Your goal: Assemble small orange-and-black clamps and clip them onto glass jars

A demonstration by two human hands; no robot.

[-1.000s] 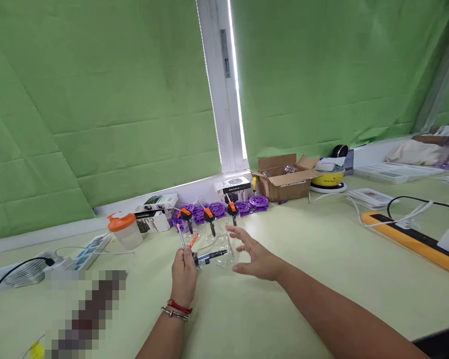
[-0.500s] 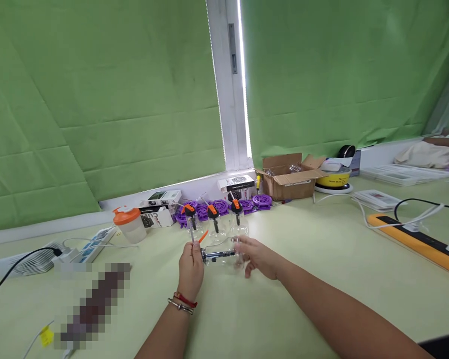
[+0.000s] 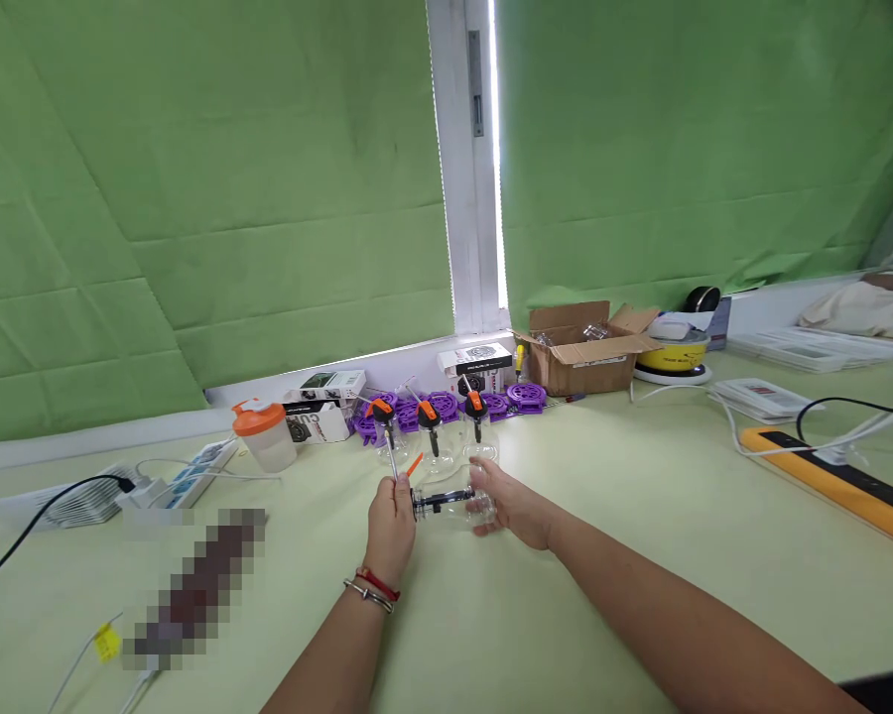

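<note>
In the head view, we have a clear bottle (image 3: 457,514) between our two hands, lying on its side just above or on the table (image 3: 566,615); we cannot tell which. Its long axis runs roughly left to right, neck end to the left, broad base to the right, with a dark tube (image 3: 446,500) along its inside.

Our left hand (image 3: 391,521) is closed narrowly around the neck end, thumb on top, and an orange piece (image 3: 415,466) and a thin rod (image 3: 392,458) stick out on the far side of it. Our right hand (image 3: 519,508) is more open, curved around the base from the right, fingers against the clear wall; how firmly it presses we cannot tell. Each hand is nearest its own end, so neither reaches across the other.

Just beyond the bottle, on the far side, three upright bottles with black and orange tops (image 3: 430,415) stand in a row, and the purple parts (image 3: 526,398) lie behind them. The open cardboard box (image 3: 587,375) sits farther off, to the right.
</note>
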